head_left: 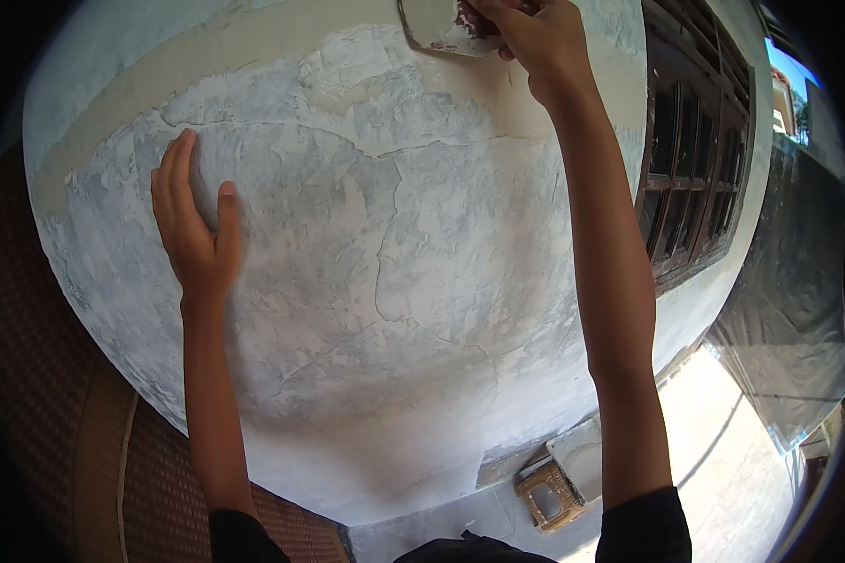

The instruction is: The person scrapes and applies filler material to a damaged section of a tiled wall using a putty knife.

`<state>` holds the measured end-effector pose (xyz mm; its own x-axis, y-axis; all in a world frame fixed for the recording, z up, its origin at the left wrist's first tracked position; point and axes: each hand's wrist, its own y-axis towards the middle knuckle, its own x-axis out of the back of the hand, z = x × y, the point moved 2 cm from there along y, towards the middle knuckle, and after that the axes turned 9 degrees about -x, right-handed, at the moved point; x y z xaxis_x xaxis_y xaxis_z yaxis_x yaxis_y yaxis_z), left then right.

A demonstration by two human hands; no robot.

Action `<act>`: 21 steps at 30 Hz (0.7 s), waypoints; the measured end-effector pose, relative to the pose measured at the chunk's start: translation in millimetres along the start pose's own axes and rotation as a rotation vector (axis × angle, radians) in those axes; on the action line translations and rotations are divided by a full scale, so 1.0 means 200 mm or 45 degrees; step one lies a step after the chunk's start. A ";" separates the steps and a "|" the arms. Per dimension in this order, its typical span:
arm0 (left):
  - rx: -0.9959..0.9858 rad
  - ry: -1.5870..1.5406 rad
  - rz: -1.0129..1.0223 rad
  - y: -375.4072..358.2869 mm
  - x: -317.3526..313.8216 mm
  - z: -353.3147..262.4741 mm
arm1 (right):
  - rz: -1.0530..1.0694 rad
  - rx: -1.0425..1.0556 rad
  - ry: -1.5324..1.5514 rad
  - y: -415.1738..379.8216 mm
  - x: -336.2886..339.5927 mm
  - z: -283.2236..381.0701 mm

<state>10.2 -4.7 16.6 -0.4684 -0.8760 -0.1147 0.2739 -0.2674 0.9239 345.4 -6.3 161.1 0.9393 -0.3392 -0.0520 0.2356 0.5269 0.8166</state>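
Overhead at the top of the head view, my right hand (546,42) is closed around a flat, putty-smeared scraper (434,28). The scraper has a pale face, a dark rim and a reddish patch near my fingers. It lies close against the upper wall; its upper part is cut off by the frame. My left hand (197,230) is open, fingers up and thumb apart, resting on or just over the wall at the left. Patchy white and grey filler covers the wall (300,225). Thin cracks (381,253) run across and down its middle, with a beige band above.
A dark wooden window (690,150) with panes is set in the wall on the right. Below stands a brown woven-pattern stool (546,497) beside a whitish container (582,455). A brown woven panel (38,319) flanks the left; a dark, shiny sheet (793,281) hangs at far right.
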 end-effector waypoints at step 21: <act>-0.018 -0.018 0.028 -0.02 0.03 -0.04 | -0.086 0.078 -0.061 0.05 0.29 -0.25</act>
<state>12.0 -12.0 9.5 -0.4738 -0.8761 -0.0891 0.2960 -0.2537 0.9209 414.9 17.0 137.3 0.9085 -0.4097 -0.0818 0.2807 0.4535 0.8459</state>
